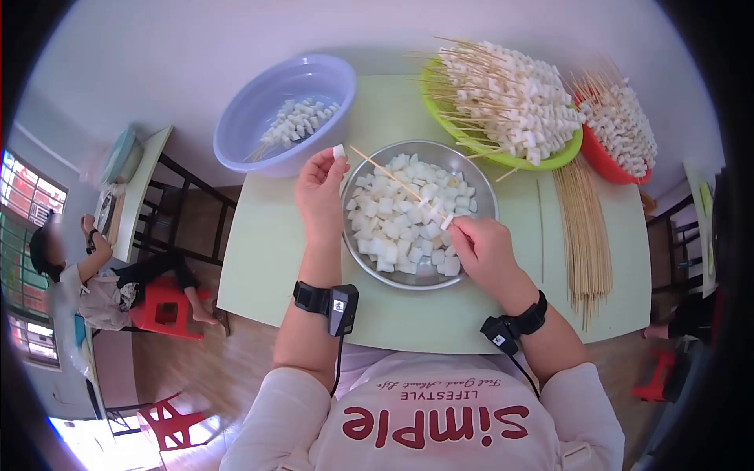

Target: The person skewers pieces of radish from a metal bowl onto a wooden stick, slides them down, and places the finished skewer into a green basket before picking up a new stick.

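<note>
Between the thumb and fingers of my left hand (320, 184), closed, is a small white food cube (338, 151), raised above the left rim of a metal bowl (493, 177). My right hand (488, 250) is closed on a bamboo skewer (385, 170) at the bowl's right side. The skewer slants up and left over the bowl, its bare tip close to my left hand. A few white pieces appear on the skewer near my right fingers, hard to tell from those below. Loose white food cubes (397, 208) fill much of the bowl.
A blue basin (236, 129) with several loaded skewers stands back left. A green basket (577, 149) and a red basin (620, 177) at right are heaped with loaded skewers. Bare skewers (585, 243) lie on the table (275, 267). A person (94, 275) sits far left.
</note>
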`<state>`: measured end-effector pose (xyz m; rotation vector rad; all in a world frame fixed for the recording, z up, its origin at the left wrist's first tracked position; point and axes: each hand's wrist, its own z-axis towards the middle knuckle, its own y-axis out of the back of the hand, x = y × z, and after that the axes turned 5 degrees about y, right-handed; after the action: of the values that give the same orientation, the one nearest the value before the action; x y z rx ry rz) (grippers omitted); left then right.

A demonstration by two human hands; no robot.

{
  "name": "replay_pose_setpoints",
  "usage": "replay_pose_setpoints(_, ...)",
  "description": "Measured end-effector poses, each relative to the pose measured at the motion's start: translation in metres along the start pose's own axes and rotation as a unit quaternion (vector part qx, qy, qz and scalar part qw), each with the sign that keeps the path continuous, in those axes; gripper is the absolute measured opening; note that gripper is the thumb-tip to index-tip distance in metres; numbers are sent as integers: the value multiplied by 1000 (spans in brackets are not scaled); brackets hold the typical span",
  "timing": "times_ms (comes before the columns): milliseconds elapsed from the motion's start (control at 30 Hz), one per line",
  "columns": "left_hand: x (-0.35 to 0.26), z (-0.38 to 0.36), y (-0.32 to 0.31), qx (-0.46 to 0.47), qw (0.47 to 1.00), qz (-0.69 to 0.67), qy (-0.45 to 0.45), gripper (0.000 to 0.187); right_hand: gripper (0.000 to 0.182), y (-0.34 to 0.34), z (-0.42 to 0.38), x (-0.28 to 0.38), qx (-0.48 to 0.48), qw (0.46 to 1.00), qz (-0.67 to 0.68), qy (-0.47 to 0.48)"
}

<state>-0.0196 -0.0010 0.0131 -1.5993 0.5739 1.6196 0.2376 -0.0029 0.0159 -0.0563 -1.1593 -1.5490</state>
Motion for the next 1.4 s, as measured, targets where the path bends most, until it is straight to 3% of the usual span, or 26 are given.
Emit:
replay_pose_setpoints(700,10,1,-2,5,1000,-25,-2,18,13,-3,4,3,3,997,-52,51)
replay_pose_setpoints(833,4,2,-3,4,999,-34,20,17,11,-1,5,7,17,998,-51,13)
replay_pose_setpoints(1000,8,1,-2,10,1000,2,3,16,12,-2,2,7,16,999,-33,-18)
replay_pose_setpoints(1167,5,-1,-4,4,998,64,-15,15,12,4,2,10,19,995,-87,40)
replay_pose_setpoints(1300,2,-4,-8,0,992,112,-59,15,13,4,0,16,49,997,-47,-35)
replay_pose_setpoints(1333,1,-4,-8,3,985,149,-90,14,15,7,1,19,59,993,23,-96)
replay_pose_setpoints(1367,0,-6,-6,5,975,186,-120,14,15,5,1,15,59,993,28,-99)
replay_pose_setpoints(1400,0,-6,-4,7,974,191,-119,14,16,5,1,9,66,978,144,-136)
